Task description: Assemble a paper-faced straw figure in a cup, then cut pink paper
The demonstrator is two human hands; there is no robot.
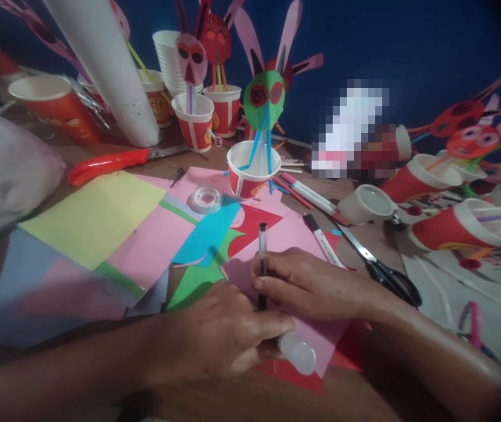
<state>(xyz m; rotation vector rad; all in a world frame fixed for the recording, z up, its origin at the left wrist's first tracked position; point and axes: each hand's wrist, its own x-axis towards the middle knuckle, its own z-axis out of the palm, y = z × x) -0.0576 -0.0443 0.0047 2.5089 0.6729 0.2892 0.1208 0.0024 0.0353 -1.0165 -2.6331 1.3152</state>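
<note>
My right hand (303,281) pinches a black pen with a clear upper barrel (263,237), held nearly upright over a pink paper sheet (277,240). Beside it, my left hand (228,328) is closed around a translucent round-ended cylinder (298,353), whose other end is hidden by the fingers. Both hands rest low over the pink sheet, close together, and the pen's tip is hidden behind the left hand. Red paper (294,375) shows from under the sheet. Green paper (195,287) and blue paper (209,234) lie just beyond my left hand.
A paper cup (250,179) bears a green paper face (264,99) on straws. A tape roll (206,200), red-handled cutter (109,166) and yellow sheet (96,217) lie left. Black-handled scissors (393,281), a marker (323,243) and a tipped cup (367,204) lie right. A white tube (109,76) leans at the back.
</note>
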